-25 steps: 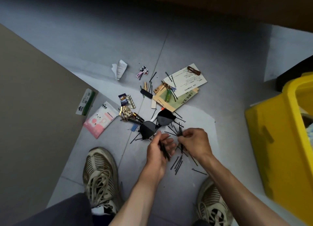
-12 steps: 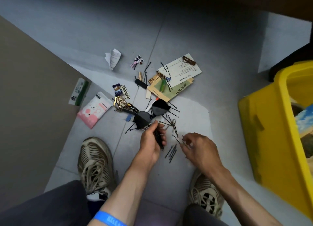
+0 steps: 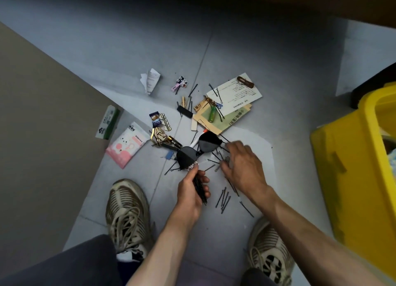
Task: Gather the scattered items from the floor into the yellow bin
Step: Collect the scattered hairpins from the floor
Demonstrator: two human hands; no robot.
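Hairpins fill my left hand (image 3: 194, 192), a black bundle (image 3: 200, 190) gripped in curled fingers just below the black sunglasses (image 3: 198, 152) on the grey floor (image 3: 235, 50). My right hand (image 3: 243, 167), lower and clear of the heap half a second ago, has moved up beside the sunglasses' right lens, fingers bent over loose pins (image 3: 216, 160); whether they pinch any I cannot tell. More pins (image 3: 224, 199) lie below it. Far right of the sunglasses stands the yellow bin (image 3: 351, 168).
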